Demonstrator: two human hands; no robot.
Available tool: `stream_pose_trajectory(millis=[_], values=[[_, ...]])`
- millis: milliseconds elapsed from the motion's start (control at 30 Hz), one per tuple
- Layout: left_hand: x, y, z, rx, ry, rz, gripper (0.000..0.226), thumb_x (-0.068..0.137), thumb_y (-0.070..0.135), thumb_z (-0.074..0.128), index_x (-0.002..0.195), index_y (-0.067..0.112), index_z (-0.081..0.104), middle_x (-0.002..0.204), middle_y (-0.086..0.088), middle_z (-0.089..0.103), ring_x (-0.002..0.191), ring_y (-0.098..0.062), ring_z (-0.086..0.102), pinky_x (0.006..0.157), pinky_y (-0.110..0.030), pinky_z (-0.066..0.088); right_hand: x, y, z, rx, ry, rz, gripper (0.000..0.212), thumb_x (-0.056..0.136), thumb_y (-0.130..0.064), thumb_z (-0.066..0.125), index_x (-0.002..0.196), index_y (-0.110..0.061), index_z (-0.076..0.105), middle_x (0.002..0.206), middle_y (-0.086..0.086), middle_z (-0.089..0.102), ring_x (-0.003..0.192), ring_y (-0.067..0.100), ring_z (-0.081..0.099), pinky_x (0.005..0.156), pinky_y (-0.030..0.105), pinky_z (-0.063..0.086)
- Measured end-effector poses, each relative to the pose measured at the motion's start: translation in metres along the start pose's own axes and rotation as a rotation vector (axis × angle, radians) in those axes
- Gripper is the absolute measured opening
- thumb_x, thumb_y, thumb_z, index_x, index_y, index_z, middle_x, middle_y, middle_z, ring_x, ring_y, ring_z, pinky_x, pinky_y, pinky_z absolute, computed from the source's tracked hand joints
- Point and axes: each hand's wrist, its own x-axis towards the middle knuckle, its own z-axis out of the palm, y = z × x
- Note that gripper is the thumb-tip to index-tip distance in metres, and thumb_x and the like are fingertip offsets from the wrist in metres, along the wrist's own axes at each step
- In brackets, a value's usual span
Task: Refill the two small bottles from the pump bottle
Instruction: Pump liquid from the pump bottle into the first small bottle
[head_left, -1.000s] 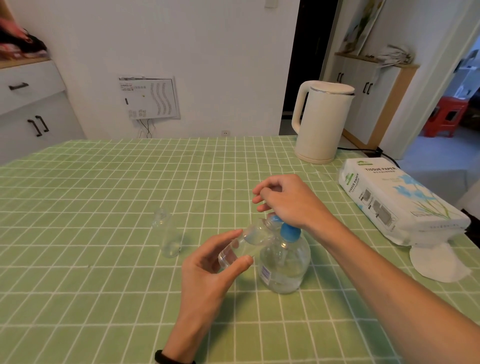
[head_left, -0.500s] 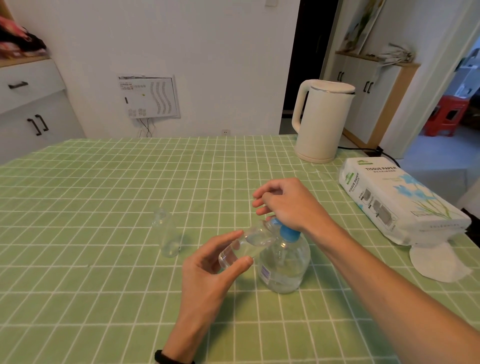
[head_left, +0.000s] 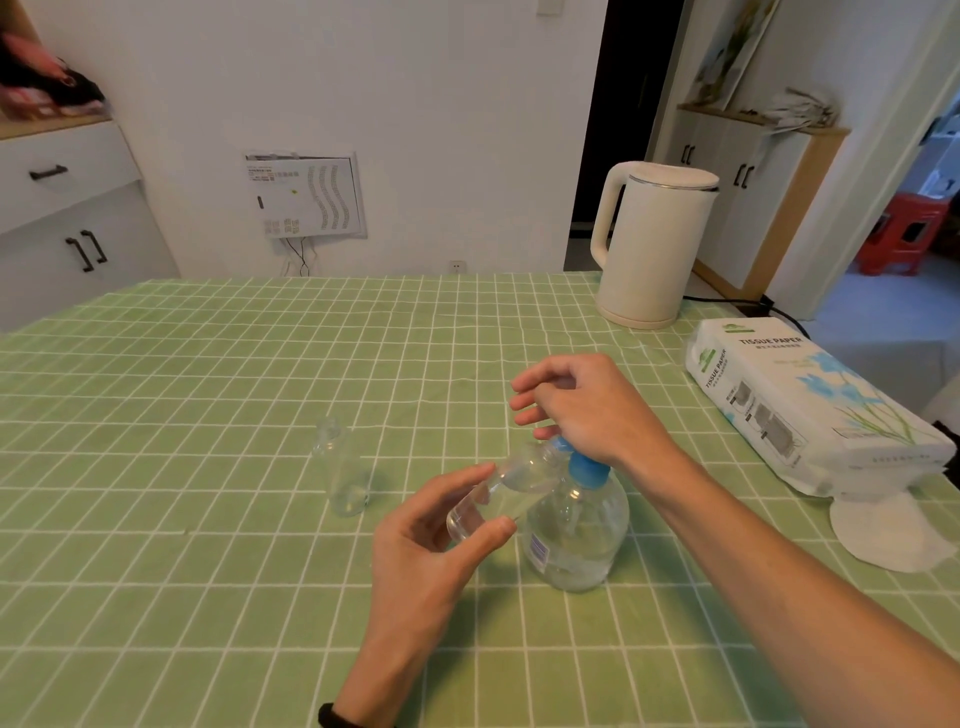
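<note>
Partly hidden, pump head (head_left: 562, 445) under right hand (head_left: 587, 410), small bottle (head_left: 501, 491) tilted

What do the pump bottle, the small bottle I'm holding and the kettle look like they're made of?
Pump bottle: clear glossy plastic, likely; liquid and dip tube show through, collar opaque blue. Tilted small bottle: transparent and shiny, probably plastic, though glass can't be ruled out. Kettle: matte cream shell, likely plastic, with a metallic-looking band under the lid.
</note>
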Motion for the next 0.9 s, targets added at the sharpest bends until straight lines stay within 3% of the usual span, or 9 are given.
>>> stream_pose_trajectory(millis=[200,467,900], values=[[-0.0011,0.0027,0.0011,-0.006,0.001,-0.013,0.05,0.069,0.008,0.094,0.112,0.03,0.083,0.117,0.0,0.083,0.115,-0.021,0.077,0.104,-0.052,0.058,-0.0001,0.001,0.0016,-0.029,0.0,0.022,0.026,0.101,-0.003,0.053,0.1,-0.014,0.076,0.094,0.001,0.081,0.085,0.015,0.079,0.088,0.045,0.065],[-0.0021,0.0078,0.0025,-0.06,-0.016,0.011,0.047,0.067,0.014,0.087,0.109,0.035,0.084,0.115,0.005,0.083,0.11,-0.011,0.078,0.091,-0.022,0.062,0.0004,-0.0051,-0.0004,-0.057,0.009,-0.052,0.023,0.103,-0.01,0.056,0.099,-0.022,0.075,0.092,-0.006,0.08,0.08,0.007,0.078,0.083,0.038,0.067],[-0.0029,0.0085,-0.0004,-0.049,-0.036,-0.007,0.039,0.082,0.013,0.088,0.117,0.03,0.082,0.118,0.002,0.082,0.112,-0.014,0.077,0.091,-0.022,0.06,-0.0003,0.002,0.0011,-0.036,-0.006,0.014,0.026,0.101,-0.005,0.053,0.098,-0.018,0.076,0.092,-0.001,0.081,0.084,0.013,0.08,0.089,0.045,0.065]])
